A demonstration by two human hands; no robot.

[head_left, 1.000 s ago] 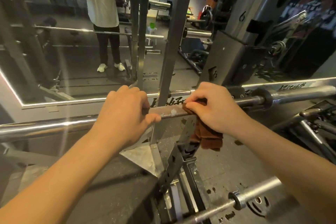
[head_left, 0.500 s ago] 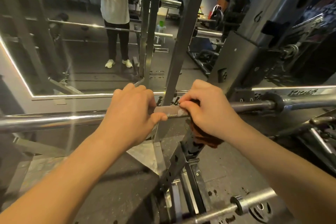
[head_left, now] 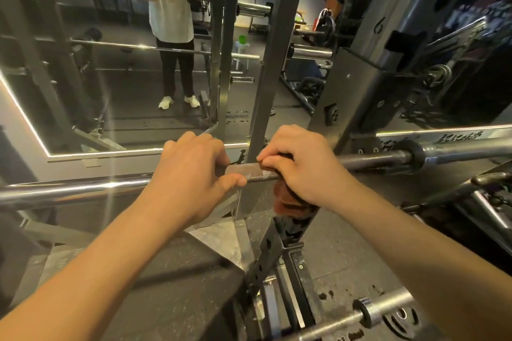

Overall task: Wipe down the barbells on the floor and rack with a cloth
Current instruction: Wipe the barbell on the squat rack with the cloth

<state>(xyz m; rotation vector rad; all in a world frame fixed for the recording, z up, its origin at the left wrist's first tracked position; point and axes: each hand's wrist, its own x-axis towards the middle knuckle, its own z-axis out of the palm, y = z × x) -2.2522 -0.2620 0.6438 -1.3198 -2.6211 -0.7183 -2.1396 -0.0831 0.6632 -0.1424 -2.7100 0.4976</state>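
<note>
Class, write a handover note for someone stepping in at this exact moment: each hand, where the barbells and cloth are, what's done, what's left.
Left hand: bare, grips the racked barbell.
Right hand: holds the brown cloth around the same bar, just right of the knurled stretch.
Floor barbell: lies at lower right, neither hand on it.
Done: cannot tell how much is wiped.
Left: run the cloth along the racked bar, then the floor barbell.

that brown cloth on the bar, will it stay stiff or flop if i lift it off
Probably floppy: the brown cloth drapes over the barbell and hangs in soft folds below the right hand. Likely light, since it bunches under one hand. The knurled steel may snag it slightly.
</note>
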